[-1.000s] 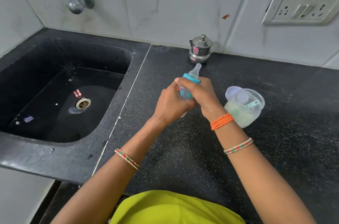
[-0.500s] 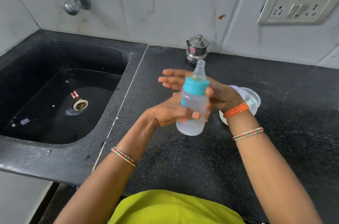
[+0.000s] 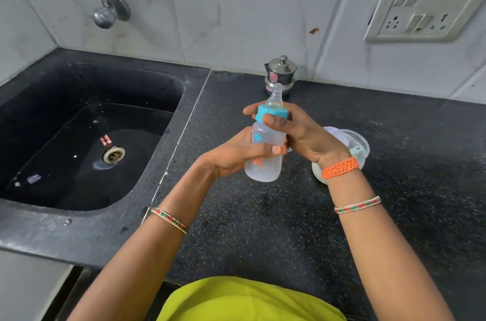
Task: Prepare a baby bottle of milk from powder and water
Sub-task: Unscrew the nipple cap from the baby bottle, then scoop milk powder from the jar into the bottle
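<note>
Black speckled counter (image 3: 263, 228), centre and right of the frame, bounded at left by the sink (image 3: 86, 136) and at the top by the tiled wall (image 3: 236, 18); open counter lies below the hands and at far right. A steel pot (image 3: 281, 75) stands at the wall edge in the upper centre, and a clear jar (image 3: 353, 148) sits just right of the hands, partly hidden by the right wrist. The bottle (image 3: 265, 142), held above the counter in mid-frame, is translucent with a teal collar and clear teat, coloured prints on its side and a pale cloudy body. Its long axis runs near vertical, teat toward the top of the frame, tilted slightly right. The left hand (image 3: 236, 155) wraps the lower body; the right hand (image 3: 302, 131) grips the collar and shoulder.
</note>
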A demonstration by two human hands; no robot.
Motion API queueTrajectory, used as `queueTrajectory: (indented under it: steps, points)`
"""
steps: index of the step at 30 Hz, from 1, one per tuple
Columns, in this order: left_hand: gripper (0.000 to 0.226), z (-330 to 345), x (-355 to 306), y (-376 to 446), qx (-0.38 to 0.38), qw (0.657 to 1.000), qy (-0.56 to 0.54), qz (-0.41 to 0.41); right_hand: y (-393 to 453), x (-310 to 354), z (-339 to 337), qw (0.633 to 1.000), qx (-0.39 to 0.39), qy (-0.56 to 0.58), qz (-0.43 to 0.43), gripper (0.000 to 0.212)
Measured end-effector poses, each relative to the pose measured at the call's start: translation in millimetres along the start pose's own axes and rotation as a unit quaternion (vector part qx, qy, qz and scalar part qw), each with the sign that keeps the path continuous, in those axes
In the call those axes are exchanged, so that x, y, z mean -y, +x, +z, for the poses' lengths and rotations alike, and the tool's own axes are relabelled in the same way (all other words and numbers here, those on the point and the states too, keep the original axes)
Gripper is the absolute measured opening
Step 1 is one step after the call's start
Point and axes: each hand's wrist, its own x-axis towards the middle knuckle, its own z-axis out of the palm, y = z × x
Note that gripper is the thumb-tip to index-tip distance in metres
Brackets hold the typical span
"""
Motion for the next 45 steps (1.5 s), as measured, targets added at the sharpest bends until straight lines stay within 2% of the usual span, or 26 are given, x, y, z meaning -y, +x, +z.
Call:
queueTrajectory:
  steps: [1,4,6,8,10,12,15,19,21,25,27,29,30,31,33,35,37,39,42,45]
  points:
    - [0.029,-3.2,1.3,-1.0,-0.002,1.0,0.008,-0.006,0.0,-2.0,-2.4,1.0,-0.008,0.017,-0.007,0.047]
    - [0.026,-16.3,9.3,-6.1,-0.027,0.997,0.056,-0.037,0.8,-9.6,-6.9,0.995,-0.053,0.085,-0.019,0.059]
    - [0.028,-24.4,16.9,-8.7,-0.042,0.995,0.076,-0.054,2.1,-17.5,-6.5,0.991,-0.086,0.106,-0.013,0.05]
    - [0.036,-31.9,26.4,-10.6,-0.075,0.993,0.071,-0.057,4.1,-28.6,-4.8,0.979,-0.167,0.117,0.004,0.034]
    - [0.052,-40.5,38.4,-12.6,-0.137,0.988,0.058,-0.049,4.3,-41.7,-1.0,0.956,-0.284,0.069,0.035,0.033]
    - [0.065,-47.5,49.5,-14.3,-0.2,0.977,0.068,-0.039,-1.8,-58.3,4.5,0.927,-0.361,-0.085,0.058,0.046]
    - [0.065,-52.0,62.3,-12.8,-0.262,0.959,0.104,-0.028,-15.2,-80.6,12.9,0.88,-0.324,-0.338,0.081,0.052]
    - [0.064,-50.4,72.0,-4.2,-0.274,0.951,0.144,-0.008,-20.9,-91.8,19.5,0.82,-0.225,-0.505,0.148,0.046]
    - [0.063,-50.4,75.2,1.0,-0.271,0.949,0.161,-0.008,-20.5,-91.4,20.2,0.793,-0.193,-0.554,0.166,0.05]
    - [0.072,-52.0,74.8,2.6,-0.251,0.95,0.183,-0.018,-22.8,-76.7,24.3,0.767,-0.144,-0.591,0.203,0.055]
    - [0.093,-49.1,71.9,-0.7,-0.256,0.947,0.195,-0.003,-30.5,-60.3,27.5,0.779,-0.172,-0.58,0.166,0.057]
    - [0.107,-41.3,60.9,-4.1,-0.309,0.924,0.222,0.048,-42.7,-29.5,20.9,0.803,-0.26,-0.531,0.074,0.051]
    - [0.107,-35.4,52.8,-4.8,-0.338,0.906,0.24,0.086,-49.6,-12.4,11.6,0.795,-0.297,-0.527,0.04,0.041]
    - [0.102,-29.0,43.2,-4.6,-0.359,0.887,0.261,0.131,-56.4,2.6,-2.1,0.77,-0.32,-0.552,0.036,0.03]
    - [0.084,-13.4,22.8,0.4,-0.373,0.849,0.303,0.219,-67.8,24.3,-36.0,0.715,-0.315,-0.612,0.121,0.017]
    - [0.066,4.6,6.4,10.9,-0.355,0.833,0.332,0.264,-71.1,31.5,-62.3,0.705,-0.265,-0.613,0.241,0.019]
    - [0.056,23.6,0.2,22.7,-0.305,0.851,0.343,0.257,-67.8,26.6,-76.4,0.7,-0.208,-0.604,0.319,0.024]
    - [0.057,37.1,6.9,35.2,-0.246,0.88,0.345,0.215,-63.0,18.8,-81.7,0.665,-0.159,-0.626,0.375,0.034]
    - [0.072,45.0,27.4,53.2,-0.168,0.906,0.365,0.131,-57.1,10.0,-82.8,0.6,-0.11,-0.671,0.422,0.043]
    - [0.074,44.1,44.1,63.1,-0.13,0.894,0.422,0.076,-53.2,8.0,-81.9,0.587,-0.116,-0.692,0.403,0.033]
